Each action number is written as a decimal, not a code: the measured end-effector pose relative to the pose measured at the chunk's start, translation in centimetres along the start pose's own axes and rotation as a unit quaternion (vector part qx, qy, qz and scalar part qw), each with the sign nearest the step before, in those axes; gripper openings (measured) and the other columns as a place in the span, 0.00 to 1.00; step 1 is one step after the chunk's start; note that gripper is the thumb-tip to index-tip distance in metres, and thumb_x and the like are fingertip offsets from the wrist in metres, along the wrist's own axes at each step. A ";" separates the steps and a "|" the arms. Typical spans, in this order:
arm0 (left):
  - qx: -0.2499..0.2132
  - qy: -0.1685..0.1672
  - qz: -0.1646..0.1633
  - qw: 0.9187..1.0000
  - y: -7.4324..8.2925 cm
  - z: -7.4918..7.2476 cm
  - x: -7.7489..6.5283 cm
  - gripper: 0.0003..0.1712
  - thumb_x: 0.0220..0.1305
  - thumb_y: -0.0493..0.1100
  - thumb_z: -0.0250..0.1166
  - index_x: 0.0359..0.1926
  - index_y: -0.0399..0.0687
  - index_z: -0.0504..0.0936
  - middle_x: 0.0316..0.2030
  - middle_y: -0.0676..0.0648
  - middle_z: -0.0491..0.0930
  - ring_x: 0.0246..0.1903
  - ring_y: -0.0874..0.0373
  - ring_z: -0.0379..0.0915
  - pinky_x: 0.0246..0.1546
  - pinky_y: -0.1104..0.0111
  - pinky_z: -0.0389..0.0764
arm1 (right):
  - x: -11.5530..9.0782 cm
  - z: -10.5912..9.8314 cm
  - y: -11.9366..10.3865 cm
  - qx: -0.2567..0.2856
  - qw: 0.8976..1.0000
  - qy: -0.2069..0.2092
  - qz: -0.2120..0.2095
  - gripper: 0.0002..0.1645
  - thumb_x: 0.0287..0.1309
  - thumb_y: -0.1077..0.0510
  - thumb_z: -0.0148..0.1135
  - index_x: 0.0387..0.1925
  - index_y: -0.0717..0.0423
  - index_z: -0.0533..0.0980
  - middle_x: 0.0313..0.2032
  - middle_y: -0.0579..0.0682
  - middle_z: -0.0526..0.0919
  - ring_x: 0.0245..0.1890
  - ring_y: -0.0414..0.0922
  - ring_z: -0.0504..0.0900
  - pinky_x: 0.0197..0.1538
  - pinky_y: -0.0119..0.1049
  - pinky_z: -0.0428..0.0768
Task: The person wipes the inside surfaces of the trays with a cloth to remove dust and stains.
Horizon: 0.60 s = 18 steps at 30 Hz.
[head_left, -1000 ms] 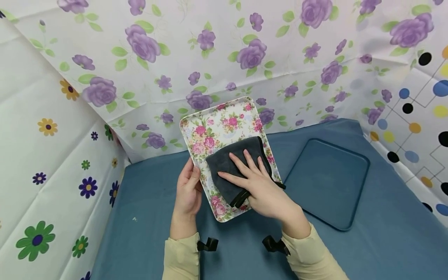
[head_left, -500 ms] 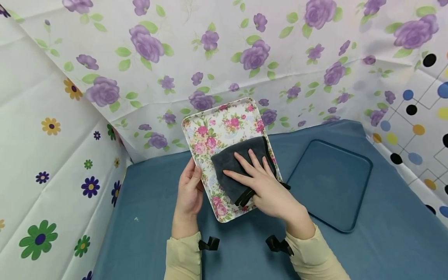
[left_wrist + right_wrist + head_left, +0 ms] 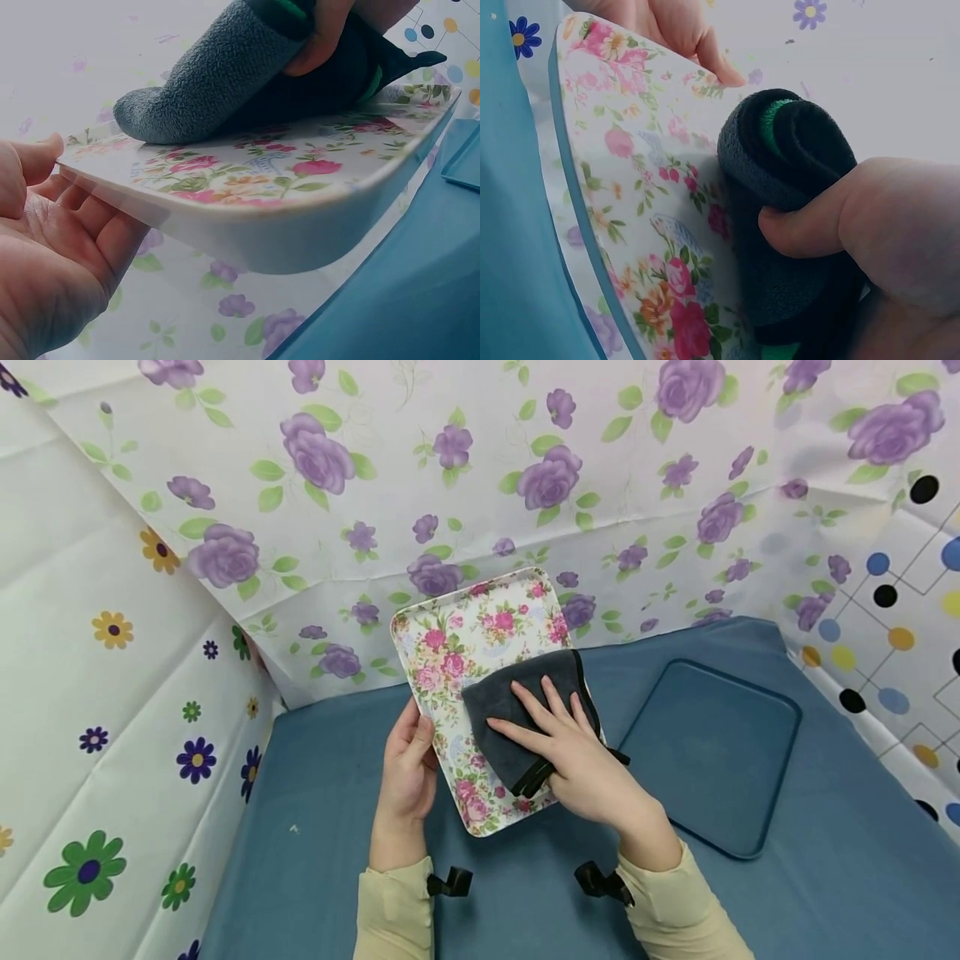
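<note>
A floral tray [image 3: 457, 652] is held tilted above the table, its patterned inside facing up. My left hand [image 3: 407, 760] grips its left edge, thumb on the rim and fingers beneath, as the left wrist view shows. A folded dark grey cloth [image 3: 498, 718] with black edging lies against the tray's lower right part. My right hand [image 3: 573, 760] holds this cloth against the tray, its fingers spread over the top. In the right wrist view, the right thumb [image 3: 802, 229] presses the cloth's rolled fold from the side; the other fingers are hidden there.
A blue rectangular tray [image 3: 712, 760] lies on the blue-covered table [image 3: 315, 835] to the right. Floral sheeting [image 3: 360, 468] stands behind, with patterned sheets at both sides. Black wrist mounts [image 3: 450, 882] stick out from both sleeves.
My right hand and the cloth have slid a little to the right across the tray. The left hand keeps its grip, and the tray stays nearly in place.
</note>
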<state>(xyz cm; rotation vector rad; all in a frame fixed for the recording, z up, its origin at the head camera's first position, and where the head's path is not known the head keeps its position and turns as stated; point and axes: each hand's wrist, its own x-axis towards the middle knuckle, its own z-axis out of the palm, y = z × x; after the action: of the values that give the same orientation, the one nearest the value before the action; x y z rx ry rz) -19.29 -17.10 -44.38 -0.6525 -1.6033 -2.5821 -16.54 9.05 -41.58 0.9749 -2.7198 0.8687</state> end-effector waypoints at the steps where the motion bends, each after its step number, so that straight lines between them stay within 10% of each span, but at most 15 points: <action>1: 0.000 -0.001 0.001 1.000 0.0 0.0 0.0 0.36 0.88 0.48 0.50 0.86 0.41 0.51 0.69 0.47 0.78 0.56 0.56 0.84 0.51 0.64 0.87 | 0.0 0.0 0.0 0.001 1.000 -0.001 0.000 0.72 0.48 0.89 0.43 0.83 0.23 0.57 0.86 0.41 0.36 0.84 0.50 0.25 0.80 0.66 0.31; 18: -0.009 -0.004 0.004 1.000 -0.2 0.2 0.1 0.35 0.88 0.46 0.49 0.86 0.41 0.50 0.71 0.46 0.77 0.56 0.57 0.84 0.50 0.64 0.87 | -0.1 0.2 -0.1 0.010 1.000 -0.029 -0.001 0.70 0.53 0.88 0.44 0.83 0.22 0.55 0.86 0.41 0.35 0.84 0.50 0.24 0.80 0.67 0.34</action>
<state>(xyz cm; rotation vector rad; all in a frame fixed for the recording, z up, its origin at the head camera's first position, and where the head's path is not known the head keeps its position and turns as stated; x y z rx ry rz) -19.40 -16.81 -44.46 -0.6686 -1.5772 -2.5953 -16.41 8.92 -41.66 1.0233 -2.7623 0.8827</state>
